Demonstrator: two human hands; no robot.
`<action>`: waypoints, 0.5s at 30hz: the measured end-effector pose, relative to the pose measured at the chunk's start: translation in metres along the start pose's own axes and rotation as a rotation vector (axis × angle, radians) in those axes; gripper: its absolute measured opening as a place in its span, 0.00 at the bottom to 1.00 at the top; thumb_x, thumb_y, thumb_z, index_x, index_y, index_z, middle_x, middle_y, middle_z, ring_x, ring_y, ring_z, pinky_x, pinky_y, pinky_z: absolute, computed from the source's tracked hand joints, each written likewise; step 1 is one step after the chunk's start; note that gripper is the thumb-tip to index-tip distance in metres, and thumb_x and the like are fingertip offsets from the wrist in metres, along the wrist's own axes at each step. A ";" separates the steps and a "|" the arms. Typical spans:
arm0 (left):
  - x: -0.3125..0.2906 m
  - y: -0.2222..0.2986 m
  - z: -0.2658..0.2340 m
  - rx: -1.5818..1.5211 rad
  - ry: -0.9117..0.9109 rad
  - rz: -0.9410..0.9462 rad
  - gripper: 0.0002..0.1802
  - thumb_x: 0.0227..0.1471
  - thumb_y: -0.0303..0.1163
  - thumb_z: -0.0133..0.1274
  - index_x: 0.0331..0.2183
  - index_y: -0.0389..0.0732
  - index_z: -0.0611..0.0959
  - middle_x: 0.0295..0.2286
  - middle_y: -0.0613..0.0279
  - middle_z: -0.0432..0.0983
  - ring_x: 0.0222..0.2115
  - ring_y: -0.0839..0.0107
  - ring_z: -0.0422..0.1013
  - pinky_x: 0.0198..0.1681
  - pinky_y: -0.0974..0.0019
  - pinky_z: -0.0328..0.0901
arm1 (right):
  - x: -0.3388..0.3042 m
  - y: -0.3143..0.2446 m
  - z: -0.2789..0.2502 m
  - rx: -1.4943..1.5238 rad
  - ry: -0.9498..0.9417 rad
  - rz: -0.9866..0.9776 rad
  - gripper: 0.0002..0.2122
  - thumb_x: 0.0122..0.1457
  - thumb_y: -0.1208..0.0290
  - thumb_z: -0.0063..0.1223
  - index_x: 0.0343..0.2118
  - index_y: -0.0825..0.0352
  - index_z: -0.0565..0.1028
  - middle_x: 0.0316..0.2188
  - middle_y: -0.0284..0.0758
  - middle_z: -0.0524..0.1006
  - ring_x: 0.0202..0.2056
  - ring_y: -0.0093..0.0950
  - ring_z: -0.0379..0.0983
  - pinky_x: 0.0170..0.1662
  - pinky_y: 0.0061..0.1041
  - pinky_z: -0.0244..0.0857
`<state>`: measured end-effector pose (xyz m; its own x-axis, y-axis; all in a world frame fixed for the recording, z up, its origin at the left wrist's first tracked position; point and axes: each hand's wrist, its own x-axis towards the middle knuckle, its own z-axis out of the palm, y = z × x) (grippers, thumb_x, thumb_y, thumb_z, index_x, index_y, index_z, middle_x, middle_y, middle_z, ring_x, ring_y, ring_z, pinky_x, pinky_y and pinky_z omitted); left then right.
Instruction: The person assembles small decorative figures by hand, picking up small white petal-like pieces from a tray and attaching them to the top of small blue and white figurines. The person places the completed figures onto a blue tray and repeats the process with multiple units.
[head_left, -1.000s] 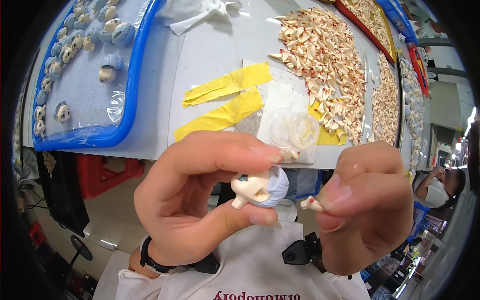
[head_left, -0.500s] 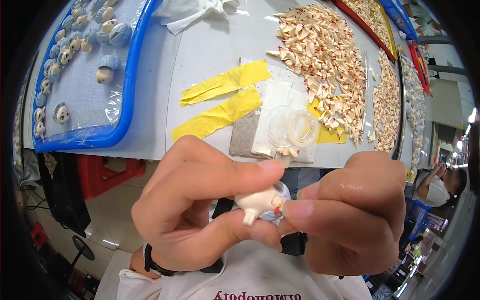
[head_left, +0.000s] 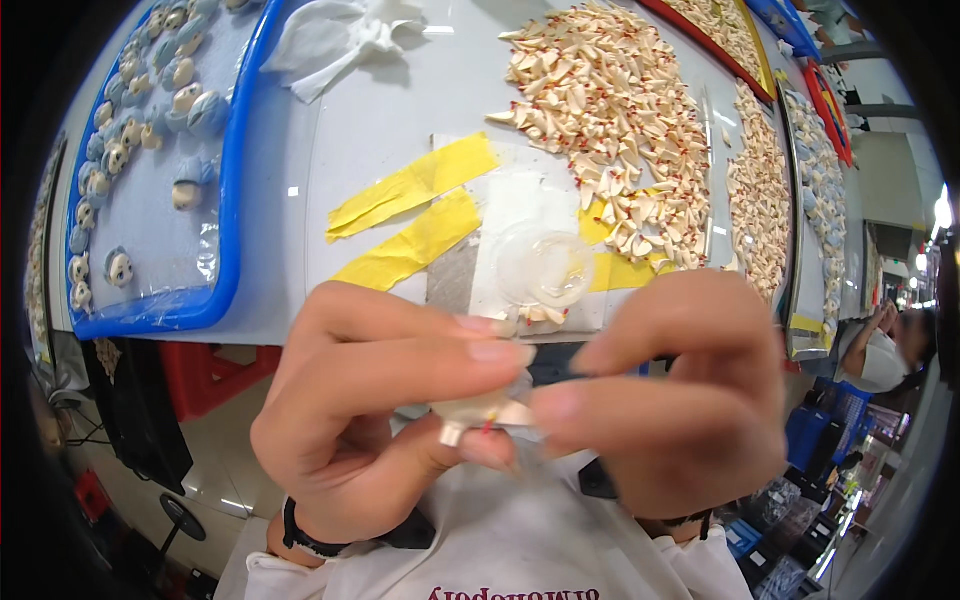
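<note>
Cream-coloured, rounded figurine head (head_left: 462, 410) with a short neck stub is held in the air on the person's side of the shallow, round, clear plastic dish (head_left: 540, 268), slightly to its left. The left hand (head_left: 345, 410) has its grip clamped on the figurine head, fingers over the top and thumb beneath. A small, pointed, cream-coloured piece (head_left: 515, 413) with red near its inner end sits against the side of the head, its outer end meeting a fingertip of the right hand (head_left: 685, 400). Another fingertip of that hand stands apart above; with the blur, I cannot tell whether its grip is closed on the piece. The dish rests on the grey-white table (head_left: 330, 120), with a few similar pieces just on its near side. Two strips of yellow tape (head_left: 415, 190) lie left of the dish, and a large heap of pointed, red-marked cream pieces (head_left: 610, 110) spreads beyond it to the right. Well to the dish's left is a blue-rimmed tray (head_left: 230, 200) of blue-haired heads; a crumpled white cloth (head_left: 345, 40) lies beyond the dish, leftward.
</note>
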<state>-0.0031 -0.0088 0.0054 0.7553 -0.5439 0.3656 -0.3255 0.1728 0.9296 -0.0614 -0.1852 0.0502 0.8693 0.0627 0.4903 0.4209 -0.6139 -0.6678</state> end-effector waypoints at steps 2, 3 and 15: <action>-0.001 -0.001 0.002 -0.075 0.079 -0.050 0.23 0.41 0.44 0.60 0.37 0.42 0.73 0.35 0.52 0.67 0.29 0.72 0.66 0.30 0.76 0.60 | -0.010 0.009 -0.020 -0.092 0.107 0.031 0.09 0.44 0.80 0.54 0.30 0.67 0.72 0.30 0.37 0.69 0.28 0.23 0.64 0.30 0.18 0.56; -0.003 0.000 0.001 -0.116 0.103 -0.076 0.23 0.41 0.45 0.60 0.37 0.44 0.73 0.36 0.52 0.66 0.30 0.71 0.66 0.30 0.76 0.60 | -0.014 0.016 -0.035 -0.200 0.198 0.086 0.08 0.45 0.81 0.52 0.32 0.69 0.71 0.32 0.38 0.69 0.31 0.24 0.64 0.33 0.18 0.57; -0.001 0.013 0.010 -0.203 0.210 -0.352 0.29 0.40 0.46 0.60 0.40 0.41 0.70 0.39 0.54 0.65 0.28 0.71 0.68 0.27 0.76 0.62 | -0.032 0.063 -0.103 -0.650 0.061 0.581 0.06 0.43 0.81 0.50 0.27 0.71 0.73 0.25 0.37 0.72 0.26 0.26 0.69 0.29 0.20 0.61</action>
<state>-0.0135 -0.0148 0.0167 0.9059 -0.4233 0.0080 0.0735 0.1758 0.9817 -0.0892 -0.3071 0.0506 0.8773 -0.4304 0.2124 -0.3321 -0.8639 -0.3786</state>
